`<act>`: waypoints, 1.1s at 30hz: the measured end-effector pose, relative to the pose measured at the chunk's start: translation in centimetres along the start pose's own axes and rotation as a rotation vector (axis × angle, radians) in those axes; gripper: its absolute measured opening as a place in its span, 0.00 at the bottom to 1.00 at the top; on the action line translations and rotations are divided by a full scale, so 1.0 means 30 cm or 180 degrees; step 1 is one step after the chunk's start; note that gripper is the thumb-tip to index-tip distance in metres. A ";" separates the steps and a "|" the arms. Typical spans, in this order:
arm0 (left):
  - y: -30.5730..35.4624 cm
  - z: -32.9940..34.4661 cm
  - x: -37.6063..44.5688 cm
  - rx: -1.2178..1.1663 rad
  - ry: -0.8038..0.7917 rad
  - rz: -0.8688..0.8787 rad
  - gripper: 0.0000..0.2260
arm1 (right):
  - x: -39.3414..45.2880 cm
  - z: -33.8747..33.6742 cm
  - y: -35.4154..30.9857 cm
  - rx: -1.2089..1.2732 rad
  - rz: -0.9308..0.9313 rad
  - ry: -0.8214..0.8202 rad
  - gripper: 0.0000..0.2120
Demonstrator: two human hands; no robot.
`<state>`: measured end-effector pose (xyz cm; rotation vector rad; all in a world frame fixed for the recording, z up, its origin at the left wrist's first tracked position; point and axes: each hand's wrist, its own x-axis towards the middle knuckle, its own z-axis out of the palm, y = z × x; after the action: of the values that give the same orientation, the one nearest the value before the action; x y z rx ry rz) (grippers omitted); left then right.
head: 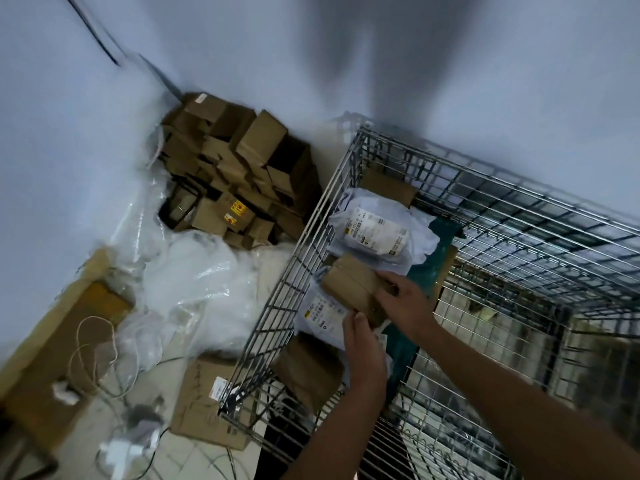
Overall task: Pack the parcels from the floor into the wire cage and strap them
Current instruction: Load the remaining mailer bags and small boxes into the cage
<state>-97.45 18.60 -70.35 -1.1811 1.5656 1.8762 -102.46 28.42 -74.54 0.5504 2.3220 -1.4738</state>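
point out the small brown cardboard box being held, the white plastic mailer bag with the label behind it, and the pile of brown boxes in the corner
small brown cardboard box (349, 284): head view, its top face.
white plastic mailer bag (375, 232): head view, its printed label.
pile of brown cardboard boxes (239, 174): head view, middle of the heap.

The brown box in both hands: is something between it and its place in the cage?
Nothing visible blocks it. Both hands, left and right, hold the box inside the cage, right above the white bags.
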 end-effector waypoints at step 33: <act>0.827 -0.353 0.278 0.1334 -0.0070 0.1760 0.29 | 0.213 0.317 -0.762 0.0206 -0.0907 0.0210 0.26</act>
<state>-117.48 0.21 -62.74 -0.5771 2.2976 1.7093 -118.50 11.79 -63.58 0.2965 2.4934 -1.6836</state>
